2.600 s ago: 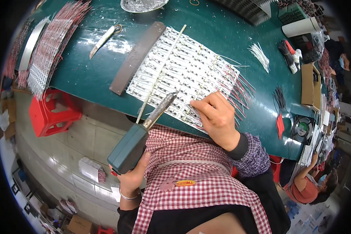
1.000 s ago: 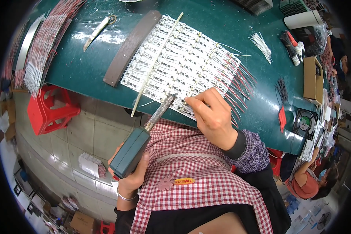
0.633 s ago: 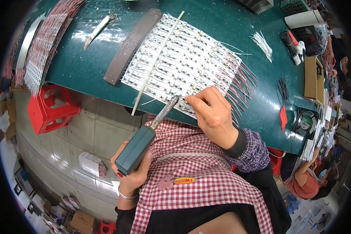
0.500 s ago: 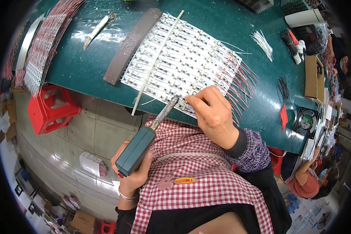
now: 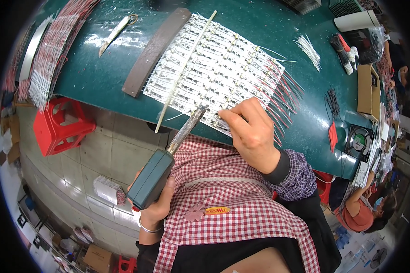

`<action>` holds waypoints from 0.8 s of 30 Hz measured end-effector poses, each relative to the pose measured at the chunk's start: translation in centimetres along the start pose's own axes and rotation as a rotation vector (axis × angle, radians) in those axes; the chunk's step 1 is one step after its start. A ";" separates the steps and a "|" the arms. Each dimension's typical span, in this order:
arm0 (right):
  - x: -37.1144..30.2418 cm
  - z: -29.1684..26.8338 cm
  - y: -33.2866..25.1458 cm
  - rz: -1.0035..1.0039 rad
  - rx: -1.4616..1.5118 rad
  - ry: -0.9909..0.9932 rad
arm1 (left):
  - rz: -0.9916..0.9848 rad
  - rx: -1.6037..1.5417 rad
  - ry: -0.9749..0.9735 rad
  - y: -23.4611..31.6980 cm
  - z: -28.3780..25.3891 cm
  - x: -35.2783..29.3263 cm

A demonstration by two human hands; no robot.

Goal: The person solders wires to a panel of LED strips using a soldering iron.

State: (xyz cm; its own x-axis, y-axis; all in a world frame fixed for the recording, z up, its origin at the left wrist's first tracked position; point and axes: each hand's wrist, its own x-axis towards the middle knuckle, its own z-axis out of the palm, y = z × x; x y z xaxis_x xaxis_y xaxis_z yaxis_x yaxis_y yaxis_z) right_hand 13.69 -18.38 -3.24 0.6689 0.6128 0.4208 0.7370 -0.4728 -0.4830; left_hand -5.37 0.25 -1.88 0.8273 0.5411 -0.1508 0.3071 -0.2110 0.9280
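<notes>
My left hand (image 5: 161, 200) is wrapped round the dark green body of a soldering iron (image 5: 151, 178). The iron's dark tip points up and right, over the near edge of a white circuit board panel (image 5: 214, 68) carrying rows of small dark parts. My right hand (image 5: 254, 129) rests at the panel's near right edge, thumb and forefinger pinched close to the iron's tip. Whatever is between those fingers is too small to make out. Red and pale wires (image 5: 284, 93) fan out from the panel's right side, and a thin pale strip (image 5: 187, 68) lies across its left part.
A brown bar (image 5: 157, 52) flanks the panel's left side. Farther left are a pale-handled blade (image 5: 117, 34) and wired board panels (image 5: 61, 50). White wires (image 5: 308, 51), black wires (image 5: 331, 102) and a small fan (image 5: 359, 142) sit to the right. A red stool (image 5: 61, 127) stands below.
The soldering iron has drawn back to the left and slightly down with my left hand, its tip now farther from my right fingers. My right hand has barely shifted.
</notes>
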 end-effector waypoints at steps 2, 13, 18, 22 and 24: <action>-0.1 0.3 0.1 -0.010 -0.001 0.015 | 0.001 0.009 -0.001 0.0 0.1 0.3; -0.6 0.6 -0.4 0.001 0.082 -0.014 | -0.063 0.036 -0.001 -0.5 -0.4 -0.8; -0.6 0.5 -0.5 0.003 0.080 -0.026 | -0.003 0.056 -0.006 -0.8 -0.3 -0.9; -0.6 0.5 -0.5 0.009 0.081 -0.025 | 0.104 0.115 -0.050 -1.0 -0.2 -0.5; -0.6 0.5 -0.4 0.017 0.085 -0.028 | 0.107 0.109 -0.045 -0.8 -0.1 -0.4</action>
State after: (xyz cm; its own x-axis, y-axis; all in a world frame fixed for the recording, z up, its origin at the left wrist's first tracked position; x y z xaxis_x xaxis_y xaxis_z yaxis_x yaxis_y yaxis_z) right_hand 12.94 -18.24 -3.73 0.6770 0.6234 0.3912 0.7142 -0.4282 -0.5537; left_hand -5.99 0.29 -2.51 0.8775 0.4743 -0.0707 0.2636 -0.3541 0.8973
